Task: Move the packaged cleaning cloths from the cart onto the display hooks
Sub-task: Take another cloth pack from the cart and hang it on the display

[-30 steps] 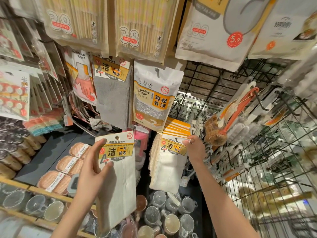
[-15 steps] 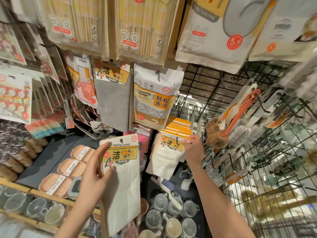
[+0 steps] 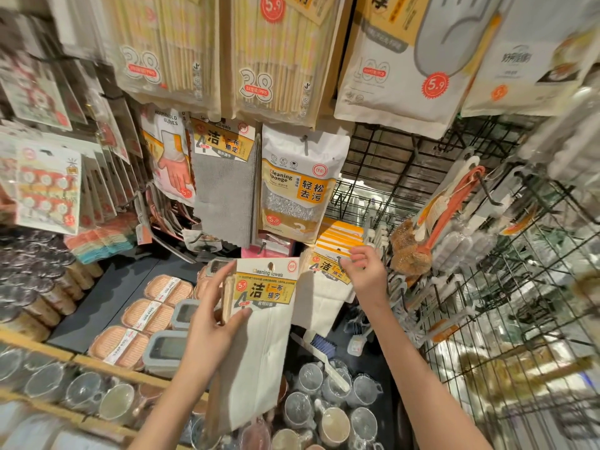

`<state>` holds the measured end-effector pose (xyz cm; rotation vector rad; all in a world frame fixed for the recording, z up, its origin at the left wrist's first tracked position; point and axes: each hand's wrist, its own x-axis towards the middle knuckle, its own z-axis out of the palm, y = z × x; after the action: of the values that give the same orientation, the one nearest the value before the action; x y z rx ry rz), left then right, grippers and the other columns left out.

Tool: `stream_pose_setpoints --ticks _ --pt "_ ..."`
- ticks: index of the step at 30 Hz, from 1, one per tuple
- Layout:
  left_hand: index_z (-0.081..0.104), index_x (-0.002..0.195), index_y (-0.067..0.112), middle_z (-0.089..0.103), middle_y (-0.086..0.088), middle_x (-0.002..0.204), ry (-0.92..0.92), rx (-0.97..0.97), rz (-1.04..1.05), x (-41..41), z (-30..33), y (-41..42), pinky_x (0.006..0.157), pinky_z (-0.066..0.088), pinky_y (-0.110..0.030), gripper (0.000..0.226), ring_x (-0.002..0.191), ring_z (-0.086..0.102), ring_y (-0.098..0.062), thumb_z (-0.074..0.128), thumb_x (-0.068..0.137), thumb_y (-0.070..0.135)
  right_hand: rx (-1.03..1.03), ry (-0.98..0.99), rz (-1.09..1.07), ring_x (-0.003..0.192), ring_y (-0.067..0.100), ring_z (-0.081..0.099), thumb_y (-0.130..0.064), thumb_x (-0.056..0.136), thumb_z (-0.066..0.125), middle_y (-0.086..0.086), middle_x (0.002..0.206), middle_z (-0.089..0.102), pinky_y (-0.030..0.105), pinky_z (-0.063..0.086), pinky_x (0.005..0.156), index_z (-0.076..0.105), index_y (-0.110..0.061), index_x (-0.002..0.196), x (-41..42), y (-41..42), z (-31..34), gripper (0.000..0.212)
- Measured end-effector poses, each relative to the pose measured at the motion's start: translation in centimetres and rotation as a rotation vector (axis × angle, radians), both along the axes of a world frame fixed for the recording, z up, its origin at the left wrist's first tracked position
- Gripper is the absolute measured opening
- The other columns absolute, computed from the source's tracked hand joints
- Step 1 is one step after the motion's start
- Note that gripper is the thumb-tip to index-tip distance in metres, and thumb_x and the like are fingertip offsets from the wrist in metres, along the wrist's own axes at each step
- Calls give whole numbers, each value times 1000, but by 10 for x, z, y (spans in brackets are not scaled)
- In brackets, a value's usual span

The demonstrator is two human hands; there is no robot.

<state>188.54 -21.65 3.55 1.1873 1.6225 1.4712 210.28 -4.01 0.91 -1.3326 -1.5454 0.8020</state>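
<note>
My left hand [image 3: 212,323] grips a stack of white cleaning cloth packs [image 3: 259,345] by the left edge, thumb across the front; the yellow header card with its hang hole faces me. To the right, a row of the same white cloth packs [image 3: 324,293] hangs on a display hook, their yellow headers fanned one behind another. My right hand [image 3: 365,274] pinches the top edge of the frontmost hanging pack with curled fingers. The hook itself is hidden behind the packs. A grey cloth pack [image 3: 224,190] hangs above on another hook.
A cleaning sponge bag [image 3: 298,186] and glove packs [image 3: 168,154] hang above. Brushes [image 3: 431,228] hang on the black wire grid [image 3: 487,287] at right. Below are glass mugs [image 3: 331,414], soap boxes [image 3: 146,316] and a wooden shelf rail [image 3: 42,352].
My left hand has raised its packs up and to the right, close beside the hanging row. My right hand has stayed at the front pack's header, shifting slightly.
</note>
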Motion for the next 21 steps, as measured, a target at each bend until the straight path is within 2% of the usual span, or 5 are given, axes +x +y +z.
stream_pose_setpoints --ticks 2,5,8,14,21 --pt "42 131 39 53 2 132 -12 13 -17 3 2 0 84 45 -9 75 108 57 4 65 79 -10 -52 50 135 78 14 55 -10 87 65 -6 82 57 14 46 69 60 -12 90 -15 -15 18 6" --pt "40 133 32 58 4 126 -59 32 -53 9 4 -1 83 47 -11 75 102 60 3 63 79 -15 -133 35 366 87 9 58 -14 89 62 -11 88 63 21 49 80 64 -22 90 -35 -34 43 9" --pt "37 137 26 61 22 118 -76 39 -89 14 5 -3 85 50 -17 76 101 62 1 62 79 -16 -193 -85 596 90 -1 60 -17 86 65 -14 96 64 20 49 82 64 -29 95 -45 -49 58 15" --pt "37 133 30 58 39 107 -42 -1 -106 11 5 -3 74 46 -6 75 94 61 9 66 78 -12 -156 -170 552 87 8 60 -8 82 67 -11 90 64 29 47 82 62 -31 91 -42 -57 55 25" --pt "46 122 55 63 6 103 55 -119 -147 -1 -9 0 74 50 -21 66 83 64 -3 68 83 6 -179 -120 452 82 17 64 -2 78 69 4 86 68 33 51 76 64 -28 84 -27 -51 47 28"
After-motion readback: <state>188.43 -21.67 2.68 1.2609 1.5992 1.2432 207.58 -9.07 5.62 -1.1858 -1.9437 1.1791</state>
